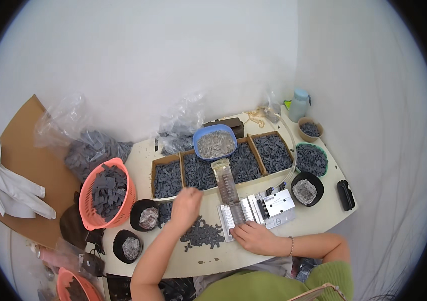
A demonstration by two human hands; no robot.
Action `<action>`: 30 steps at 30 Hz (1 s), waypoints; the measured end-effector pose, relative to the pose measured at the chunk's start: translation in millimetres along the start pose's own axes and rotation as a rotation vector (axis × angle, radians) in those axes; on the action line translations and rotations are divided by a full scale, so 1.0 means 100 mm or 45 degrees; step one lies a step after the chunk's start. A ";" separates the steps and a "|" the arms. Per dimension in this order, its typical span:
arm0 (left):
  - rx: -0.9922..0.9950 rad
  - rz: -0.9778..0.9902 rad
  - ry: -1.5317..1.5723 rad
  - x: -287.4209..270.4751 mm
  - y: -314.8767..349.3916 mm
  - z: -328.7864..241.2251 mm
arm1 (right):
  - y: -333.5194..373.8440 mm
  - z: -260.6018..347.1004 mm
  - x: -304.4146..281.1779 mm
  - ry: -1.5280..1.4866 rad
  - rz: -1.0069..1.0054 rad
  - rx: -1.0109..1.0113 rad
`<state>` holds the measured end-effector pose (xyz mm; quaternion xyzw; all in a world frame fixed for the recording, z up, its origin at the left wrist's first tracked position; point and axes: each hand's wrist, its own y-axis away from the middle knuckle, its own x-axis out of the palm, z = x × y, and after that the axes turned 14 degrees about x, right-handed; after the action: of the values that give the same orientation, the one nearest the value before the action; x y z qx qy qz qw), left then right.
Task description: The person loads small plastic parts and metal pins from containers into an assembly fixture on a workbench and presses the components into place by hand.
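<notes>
My left hand [186, 206] is raised by the front edge of a divided cardboard tray [173, 159]. Its fingers are curled together, and whatever they may hold is hidden. My right hand [256, 238] rests at the near end of a metal fixture [253, 208], fingers bent down and close together; what lies under the fingertips cannot be made out. A clear slotted chute [226, 185] slopes down into the fixture from a blue bowl [214, 130] of small metal pieces. Loose small grey parts [202, 235] are spread on the table between my hands.
Grey parts fill the tray, an orange basket [130, 188] and a green-rimmed bowl [327, 163]. Black bowls [140, 210] flank the work area. A hose [294, 150] curves behind the fixture. At the right are a black case [345, 195] and a blue bottle [299, 106].
</notes>
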<state>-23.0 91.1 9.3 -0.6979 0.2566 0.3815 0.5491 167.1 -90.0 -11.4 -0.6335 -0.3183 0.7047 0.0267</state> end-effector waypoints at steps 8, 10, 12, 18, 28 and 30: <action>-0.193 0.190 -0.356 0.59 -0.56 0.56 | -0.19 -0.35 0.05 -0.535 0.346 0.226; -0.220 0.213 -0.338 0.59 -0.56 0.57 | -0.30 -0.61 0.02 -0.466 0.289 0.312; -0.223 0.149 -0.256 0.49 -0.55 0.52 | -0.46 -0.94 0.01 -0.299 0.178 0.404; -0.160 -0.138 0.306 0.29 -0.42 -0.15 | -0.86 -1.48 0.33 -0.250 0.006 0.593; 0.313 0.208 0.098 0.27 0.30 -0.94 | -0.99 -1.41 0.33 -0.124 0.048 0.558; 0.359 0.258 0.027 0.25 0.34 -1.00 | -0.93 -1.37 0.26 -0.063 -0.009 0.566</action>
<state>-10.2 -12.4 -20.4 -0.5885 0.3824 0.3876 0.5976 252.3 51.9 11.1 -0.5935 -0.1581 0.7727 0.1603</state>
